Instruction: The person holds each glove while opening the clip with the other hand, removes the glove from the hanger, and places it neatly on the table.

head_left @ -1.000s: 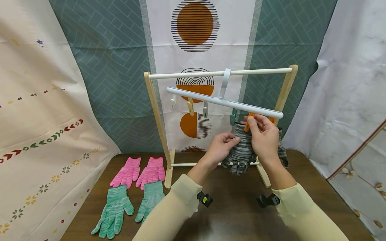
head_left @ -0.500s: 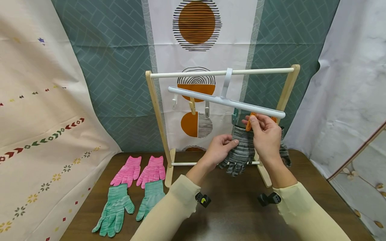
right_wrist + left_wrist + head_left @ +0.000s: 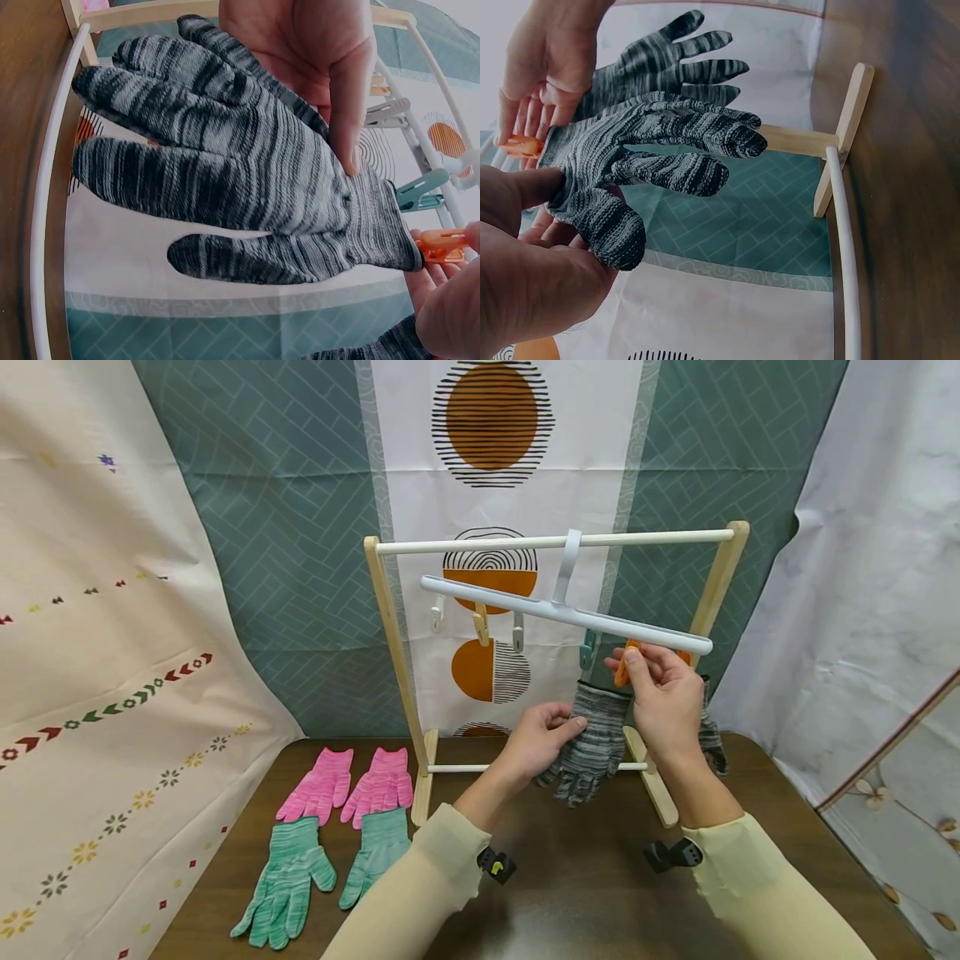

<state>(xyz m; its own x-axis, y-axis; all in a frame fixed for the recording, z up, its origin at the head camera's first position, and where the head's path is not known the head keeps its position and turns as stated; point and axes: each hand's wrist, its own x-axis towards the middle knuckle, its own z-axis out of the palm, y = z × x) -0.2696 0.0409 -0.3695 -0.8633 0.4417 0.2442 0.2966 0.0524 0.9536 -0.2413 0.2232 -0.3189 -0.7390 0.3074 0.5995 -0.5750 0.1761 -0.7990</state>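
In the head view my left hand (image 3: 542, 739) pinches a grey-and-black striped knit glove (image 3: 592, 727) near its cuff, thumb in front. My right hand (image 3: 663, 693) pinches an orange clothespin (image 3: 624, 667) under the right half of a white hanger (image 3: 566, 612). In the right wrist view the glove's cuff corner lies right at the orange clothespin (image 3: 444, 244); whether it is clipped I cannot tell. A second striped glove (image 3: 711, 739) hangs behind my right hand, below another orange clothespin that is mostly hidden. The hanger tilts down to the right.
The hanger hooks over the top bar of a wooden rack (image 3: 465, 545). A teal clothespin (image 3: 587, 652), a cream one (image 3: 481, 625) and white ones hang from it. Pink gloves (image 3: 318, 785) and green gloves (image 3: 288, 881) lie at the table's left.
My left hand has drawn the striped glove slightly down and left, so its cuff sits lower beside the orange clothespin. My right hand has kept its pinch on that clothespin.
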